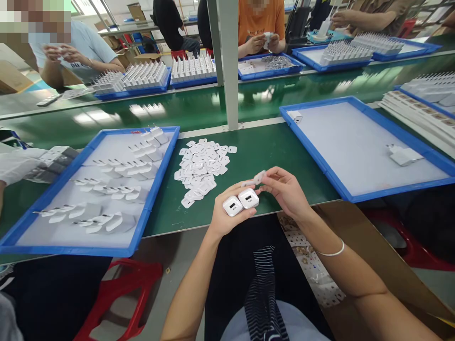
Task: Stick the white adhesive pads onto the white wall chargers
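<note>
Green bench top (270, 156) runs left to right, a white post (230, 61) rising from its far edge; beyond it, a second green line with other workers seated behind blue trays of white parts.

Left hand (227, 215), near the bench's near edge: closed around two white charger bodies (241, 202), side by side, their port faces turned up. Fingers wrapped under and around both.

Right hand (286, 189), just right of the left: thumb and forefinger pinched narrow on a small pale film tab (259, 178), held just above and touching or nearly touching the right-hand charger; cannot tell which. White bangle (332, 252) on that wrist.

Loose heap of small white stickers (202, 168) on the bench, just beyond and left of the hands.

Left blue tray (156, 189): rows of white chargers lying on their sides, prongs pointing left. Right blue tray (320, 161): one charger at its far left corner, another (403, 154) toward its right side.

Stacked flat strips (419, 116) beyond the right tray. Brown carton (373, 251) at lower right, scraps inside it. Red stool (128, 293) below the bench at left. Another person's sleeved arm (17, 163) at the far left edge.
</note>
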A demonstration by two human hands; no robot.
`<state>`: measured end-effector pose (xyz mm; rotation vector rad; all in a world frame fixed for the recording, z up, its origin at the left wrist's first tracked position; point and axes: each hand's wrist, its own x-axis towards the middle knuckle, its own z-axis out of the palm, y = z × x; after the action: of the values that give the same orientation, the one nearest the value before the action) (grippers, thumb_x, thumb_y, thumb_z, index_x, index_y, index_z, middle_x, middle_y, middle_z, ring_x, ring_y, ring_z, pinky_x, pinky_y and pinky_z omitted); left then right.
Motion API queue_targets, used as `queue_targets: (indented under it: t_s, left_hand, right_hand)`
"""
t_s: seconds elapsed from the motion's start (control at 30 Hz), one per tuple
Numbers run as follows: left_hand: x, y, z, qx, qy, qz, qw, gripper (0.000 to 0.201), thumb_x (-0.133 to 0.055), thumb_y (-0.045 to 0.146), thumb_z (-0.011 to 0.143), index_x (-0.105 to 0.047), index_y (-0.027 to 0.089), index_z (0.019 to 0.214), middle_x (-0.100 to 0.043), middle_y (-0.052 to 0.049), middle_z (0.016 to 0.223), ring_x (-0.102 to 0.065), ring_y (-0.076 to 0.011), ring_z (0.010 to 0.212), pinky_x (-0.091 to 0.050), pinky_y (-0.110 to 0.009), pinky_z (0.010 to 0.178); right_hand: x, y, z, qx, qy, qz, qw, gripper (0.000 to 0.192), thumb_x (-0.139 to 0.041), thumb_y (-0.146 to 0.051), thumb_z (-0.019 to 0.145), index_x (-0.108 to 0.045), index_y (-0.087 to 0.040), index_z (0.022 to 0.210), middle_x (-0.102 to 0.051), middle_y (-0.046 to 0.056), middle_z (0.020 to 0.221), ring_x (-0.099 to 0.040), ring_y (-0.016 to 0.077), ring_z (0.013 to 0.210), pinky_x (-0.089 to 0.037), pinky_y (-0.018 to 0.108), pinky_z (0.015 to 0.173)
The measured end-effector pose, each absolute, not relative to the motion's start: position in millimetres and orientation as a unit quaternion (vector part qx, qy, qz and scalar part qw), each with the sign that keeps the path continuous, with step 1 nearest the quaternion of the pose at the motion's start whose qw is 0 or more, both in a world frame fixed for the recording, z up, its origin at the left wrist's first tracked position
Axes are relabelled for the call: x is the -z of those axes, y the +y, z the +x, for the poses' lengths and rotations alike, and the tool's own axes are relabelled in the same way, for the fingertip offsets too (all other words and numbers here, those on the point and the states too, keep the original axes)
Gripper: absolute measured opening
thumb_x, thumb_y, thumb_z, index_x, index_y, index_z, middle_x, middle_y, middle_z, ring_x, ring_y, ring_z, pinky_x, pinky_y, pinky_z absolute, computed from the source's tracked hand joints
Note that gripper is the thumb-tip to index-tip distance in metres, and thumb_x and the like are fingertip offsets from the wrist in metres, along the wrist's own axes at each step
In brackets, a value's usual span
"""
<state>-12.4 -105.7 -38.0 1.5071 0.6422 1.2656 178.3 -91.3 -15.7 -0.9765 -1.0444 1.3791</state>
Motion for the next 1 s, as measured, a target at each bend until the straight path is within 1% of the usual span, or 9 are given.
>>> queue_targets:
  t_s: [0.07,0.13,0.17,0.23,0.33,0.4,0.53,0.8,1.0]
  left_hand:
    - [37,-106,-11,-0.533,0.271,0.635,0.489,0.044,-0.084,0.027,0.075,-0.073,0.023,0.117,-0.068,-0.013,0.129,-0.067,-0.0303,0.119,-0.06,-0.047,0.098]
    - [36,-106,-10,-0.534,0.284,0.658,0.448,0.042,-0.083,0.025,0.076,-0.072,0.023,0.117,-0.069,-0.013,0.128,-0.066,-0.0294,0.12,-0.057,-0.049,0.102]
    - [35,-107,-9,-0.531,0.295,0.672,0.423,0.041,-0.082,0.024,0.077,-0.072,0.022,0.117,-0.069,-0.013,0.127,-0.066,-0.0291,0.12,-0.056,-0.049,0.104]
    - [35,-107,-8,-0.521,0.31,0.701,0.376,0.041,-0.081,0.024,0.077,-0.071,0.022,0.117,-0.07,-0.014,0.127,-0.066,-0.0284,0.119,-0.054,-0.049,0.105]
    - [36,-107,-6,-0.515,0.302,0.729,0.335,0.044,-0.08,0.022,0.078,-0.069,0.022,0.12,-0.069,-0.013,0.128,-0.068,-0.0268,0.116,-0.056,-0.046,0.102]
    - [38,-107,-5,-0.512,0.296,0.739,0.323,0.045,-0.078,0.019,0.078,-0.068,0.023,0.122,-0.069,-0.012,0.128,-0.068,-0.0259,0.115,-0.057,-0.044,0.101]
    - [39,-108,-4,-0.494,0.301,0.749,0.323,0.044,-0.077,0.018,0.078,-0.068,0.022,0.121,-0.068,-0.012,0.129,-0.068,-0.0261,0.117,-0.057,-0.043,0.102]
    - [40,-109,-3,-0.482,0.306,0.76,0.309,0.04,-0.076,0.022,0.08,-0.069,0.022,0.12,-0.069,-0.012,0.129,-0.068,-0.0257,0.116,-0.058,-0.042,0.101]
    - [40,-109,-2,-0.488,0.302,0.757,0.312,0.041,-0.077,0.02,0.079,-0.069,0.02,0.119,-0.069,-0.012,0.128,-0.069,-0.0246,0.115,-0.058,-0.04,0.101]
  right_hand:
    - [14,-93,181,-0.589,-0.411,-0.399,0.57,0.025,-0.075,-0.041,0.084,-0.057,-0.024,0.087,-0.073,0.001,0.09,-0.07,0.0173,0.081,-0.059,0.031,0.07]
    - [7,-97,186,-0.571,-0.427,-0.403,0.573,0.024,-0.071,-0.041,0.088,-0.053,-0.026,0.091,-0.07,-0.001,0.08,-0.067,0.0157,0.07,-0.055,0.028,0.06]
    - [2,-100,189,-0.556,-0.448,-0.412,0.566,0.022,-0.07,-0.041,0.089,-0.055,-0.027,0.093,-0.067,-0.002,0.074,-0.064,0.0146,0.064,-0.052,0.027,0.054]
    - [-8,-109,193,-0.536,-0.503,-0.429,0.525,0.017,-0.069,-0.039,0.091,-0.06,-0.026,0.099,-0.062,-0.003,0.068,-0.057,0.013,0.057,-0.047,0.025,0.048]
    - [-19,-120,194,-0.531,-0.582,-0.437,0.434,0.018,-0.066,-0.036,0.094,-0.068,-0.023,0.106,-0.061,-0.001,0.066,-0.054,0.0114,0.055,-0.045,0.024,0.047]
    - [-21,-124,192,-0.533,-0.6,-0.439,0.403,0.018,-0.067,-0.035,0.093,-0.07,-0.022,0.106,-0.061,-0.002,0.065,-0.054,0.0105,0.053,-0.045,0.023,0.046]
    - [-17,-124,190,-0.538,-0.593,-0.455,0.39,0.019,-0.071,-0.035,0.09,-0.069,-0.021,0.104,-0.063,-0.002,0.064,-0.054,0.0092,0.05,-0.045,0.021,0.045]
    - [-18,-125,191,-0.541,-0.585,-0.481,0.368,0.021,-0.074,-0.036,0.087,-0.071,-0.019,0.099,-0.065,-0.001,0.061,-0.055,0.0101,0.048,-0.043,0.022,0.043]
    - [-20,-125,191,-0.538,-0.593,-0.485,0.353,0.022,-0.074,-0.036,0.087,-0.067,-0.02,0.099,-0.068,0.0,0.063,-0.057,0.011,0.05,-0.045,0.022,0.043]
